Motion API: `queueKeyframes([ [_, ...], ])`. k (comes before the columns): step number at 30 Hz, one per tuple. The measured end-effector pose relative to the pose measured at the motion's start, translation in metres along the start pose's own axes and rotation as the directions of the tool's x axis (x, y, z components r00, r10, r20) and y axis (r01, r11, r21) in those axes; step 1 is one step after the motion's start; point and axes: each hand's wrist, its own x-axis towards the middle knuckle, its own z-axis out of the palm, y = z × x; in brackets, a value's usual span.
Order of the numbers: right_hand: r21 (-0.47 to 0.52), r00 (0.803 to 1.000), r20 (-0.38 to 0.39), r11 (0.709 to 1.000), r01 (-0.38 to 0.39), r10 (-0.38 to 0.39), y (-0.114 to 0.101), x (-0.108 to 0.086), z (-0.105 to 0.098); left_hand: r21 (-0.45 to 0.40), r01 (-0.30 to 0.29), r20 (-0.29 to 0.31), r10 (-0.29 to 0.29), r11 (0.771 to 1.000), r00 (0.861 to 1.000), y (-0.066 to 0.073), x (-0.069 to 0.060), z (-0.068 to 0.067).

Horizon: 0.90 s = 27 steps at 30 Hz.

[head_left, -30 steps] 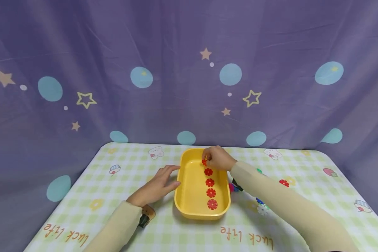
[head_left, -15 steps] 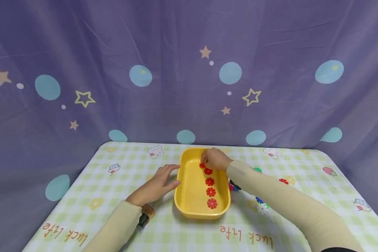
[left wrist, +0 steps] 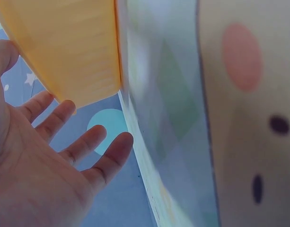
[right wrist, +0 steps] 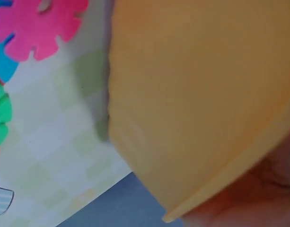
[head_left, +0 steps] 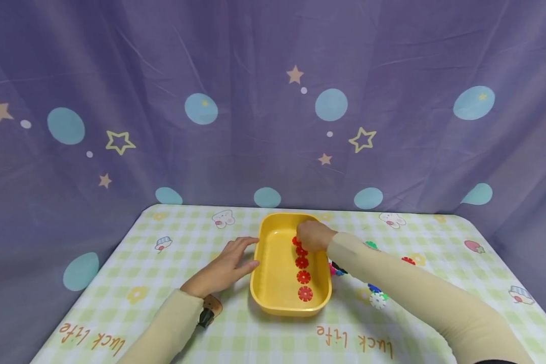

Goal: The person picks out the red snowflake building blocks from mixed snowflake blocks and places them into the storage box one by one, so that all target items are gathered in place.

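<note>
The red discs point(head_left: 303, 277) lie in a row inside the yellow tray point(head_left: 291, 312). Expect light, stiff plastic; pinch by the notched edges. Left hand point(head_left: 220, 270): fingers relaxed, at the tray's rim. Right hand point(head_left: 315, 235): over the far discs; fingertips hidden, grip indeterminable.

right grip point(head_left: 315, 235) — fingertips hidden, pink piece point(right wrist: 33, 30) — cut off

L forearm point(head_left: 166, 326), sleeved, slants up & inward from lower L; L grip point(head_left: 222, 268) relaxed, fingers point(left wrist: 109, 163) spread w/ slight bend, thumb point(head_left: 247, 269) apart. R forearm point(head_left: 405, 283), also sleeved, runs diag. from lower R; R grip point(head_left: 315, 235) back up, fingers angled down, tips hidden; only partly visible in R wrist cam.
</note>
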Motion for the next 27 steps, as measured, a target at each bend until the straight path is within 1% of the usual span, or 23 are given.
queueKeyframes([
  [2, 0.064, 1.0, -0.009, 0.998, 0.016, -0.015, 0.002, -0.005, -0.004, 0.001, 0.0, -0.001, 0.0, 1.0, 1.0, 0.0, 0.0, 0.001],
  [3, 0.104, 0.999, -0.026, 0.994, 0.037, -0.034, 0.004, -0.007, -0.007, 0.003, 0.001, 0.001, -0.001, 1.0, 1.0, -0.001, 0.0, 0.001],
  [5, 0.205, 0.995, -0.065, 0.975, 0.089, -0.077, 0.009, -0.014, -0.014, 0.0, 0.002, 0.004, -0.002, 1.0, 1.0, -0.001, 0.0, 0.001],
  [6, 0.256, 0.99, -0.093, 0.959, 0.123, -0.102, 0.013, -0.018, -0.017, -0.002, 0.001, 0.005, -0.001, 1.0, 1.0, -0.001, 0.0, 0.002],
  [9, 0.341, 0.964, -0.195, 0.909, 0.24, -0.181, 0.028, -0.031, -0.024, -0.003, 0.002, 0.002, -0.002, 1.0, 1.0, -0.001, 0.0, 0.002],
  [11, 0.375, 0.949, -0.247, 0.883, 0.28, -0.196, 0.039, -0.042, -0.026, -0.005, 0.004, -0.004, -0.004, 1.0, 1.0, -0.001, 0.0, 0.002],
  [12, 0.384, 0.943, -0.27, 0.877, 0.29, -0.193, 0.047, -0.048, -0.026, -0.006, 0.004, -0.007, -0.004, 1.0, 1.0, -0.001, 0.0, 0.001],
  [14, 0.402, 0.943, -0.295, 0.874, 0.272, -0.157, 0.063, -0.061, -0.024, -0.005, 0.005, -0.007, -0.005, 1.0, 1.0, -0.001, 0.001, 0.001],
  [15, 0.401, 0.944, -0.298, 0.879, 0.257, -0.141, 0.072, -0.067, -0.022, -0.007, 0.005, -0.007, -0.005, 1.0, 1.0, -0.001, 0.001, 0.001],
  [16, 0.403, 0.95, -0.291, 0.886, 0.228, -0.112, 0.081, -0.075, -0.019, -0.009, 0.005, -0.005, -0.005, 1.0, 1.0, -0.001, 0.001, 0.001],
  [19, 0.398, 0.97, -0.237, 0.907, 0.137, -0.043, 0.109, -0.094, -0.008, -0.008, 0.004, -0.004, -0.004, 1.0, 1.0, -0.003, 0.001, 0.002],
  [22, 0.399, 0.983, -0.182, 0.912, 0.097, -0.025, 0.13, -0.11, 0.006, -0.005, 0.004, -0.008, -0.004, 1.0, 1.0, -0.004, 0.001, 0.002],
  [24, 0.399, 0.985, -0.169, 0.911, 0.104, -0.038, 0.139, -0.118, 0.017, -0.008, 0.008, -0.01, -0.008, 1.0, 1.0, -0.004, 0.001, 0.003],
  [27, 0.396, 0.977, -0.198, 0.906, 0.153, -0.079, 0.145, -0.123, 0.033, -0.01, 0.014, -0.007, -0.014, 1.0, 1.0, -0.003, 0.002, 0.003],
])
